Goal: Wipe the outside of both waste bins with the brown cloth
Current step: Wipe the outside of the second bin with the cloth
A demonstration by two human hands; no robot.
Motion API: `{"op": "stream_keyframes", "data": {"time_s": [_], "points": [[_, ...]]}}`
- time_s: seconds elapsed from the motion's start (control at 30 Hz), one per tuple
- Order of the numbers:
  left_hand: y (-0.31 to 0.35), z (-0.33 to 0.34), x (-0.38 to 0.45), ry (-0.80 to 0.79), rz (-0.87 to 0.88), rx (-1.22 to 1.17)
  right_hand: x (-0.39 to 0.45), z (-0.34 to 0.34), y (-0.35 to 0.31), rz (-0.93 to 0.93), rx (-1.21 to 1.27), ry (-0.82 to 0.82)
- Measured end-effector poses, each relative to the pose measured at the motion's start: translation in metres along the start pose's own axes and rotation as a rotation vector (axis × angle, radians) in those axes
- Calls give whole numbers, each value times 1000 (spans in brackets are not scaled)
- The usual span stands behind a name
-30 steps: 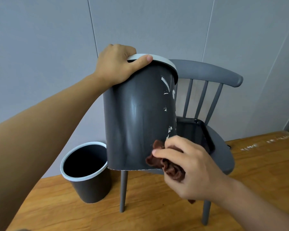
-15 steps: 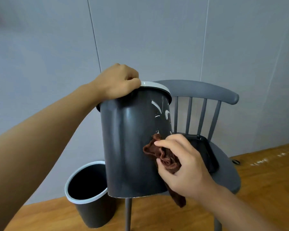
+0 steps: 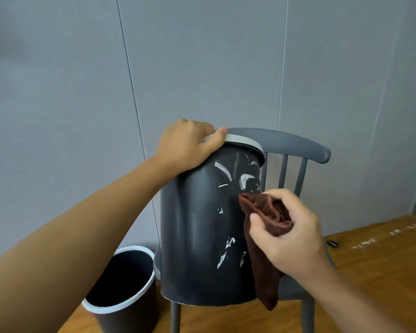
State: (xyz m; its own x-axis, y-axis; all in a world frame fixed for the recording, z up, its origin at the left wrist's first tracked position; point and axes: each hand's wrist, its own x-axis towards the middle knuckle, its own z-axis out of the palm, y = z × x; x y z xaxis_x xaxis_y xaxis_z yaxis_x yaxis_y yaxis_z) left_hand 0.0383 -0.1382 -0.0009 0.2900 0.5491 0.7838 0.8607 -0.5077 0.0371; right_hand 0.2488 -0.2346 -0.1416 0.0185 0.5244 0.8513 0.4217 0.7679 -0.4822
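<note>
Left hand (image 3: 186, 145) clenched over the pale rim of the raised waste bin (image 3: 202, 224), holding it up in front of the grey chair (image 3: 296, 150). Right hand (image 3: 286, 234) grasps the bunched brown cloth (image 3: 264, 212), its top edge touching the bin wall, tail hanging loose. White smears show on the upper and lower wall. Best to press flat, sweep over each smear, and turn the bin by the rim. Second waste bin (image 3: 120, 292) stands on the wooden floor (image 3: 370, 260), lower left, seemingly not yet wiped
</note>
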Motion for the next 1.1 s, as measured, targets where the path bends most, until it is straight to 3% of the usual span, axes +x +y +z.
{"op": "stream_keyframes", "data": {"time_s": [0.27, 0.33, 0.4, 0.5, 0.8, 0.97, 1.1], "points": [[-3, 3, -6, 37, 44, 34, 65, 6, 2, -91, -237, 313], [-3, 1, -6, 34, 32, 31, 71, 23, -1, -108, -316, 235], [-4, 1, -6, 30, 15, 33, 62, 35, -4, -109, -375, 38], [-12, 2, -8, 50, -1, 29, 48, 32, -6, -85, -285, -148], [-7, 2, -10, 69, 19, 18, 42, 35, -10, -50, -373, -36], [-15, -1, -14, 97, 17, -22, 29, 46, -17, -257, -502, -81], [-15, -1, -16, 103, 20, -28, 36, 47, -13, -308, -507, -32]]}}
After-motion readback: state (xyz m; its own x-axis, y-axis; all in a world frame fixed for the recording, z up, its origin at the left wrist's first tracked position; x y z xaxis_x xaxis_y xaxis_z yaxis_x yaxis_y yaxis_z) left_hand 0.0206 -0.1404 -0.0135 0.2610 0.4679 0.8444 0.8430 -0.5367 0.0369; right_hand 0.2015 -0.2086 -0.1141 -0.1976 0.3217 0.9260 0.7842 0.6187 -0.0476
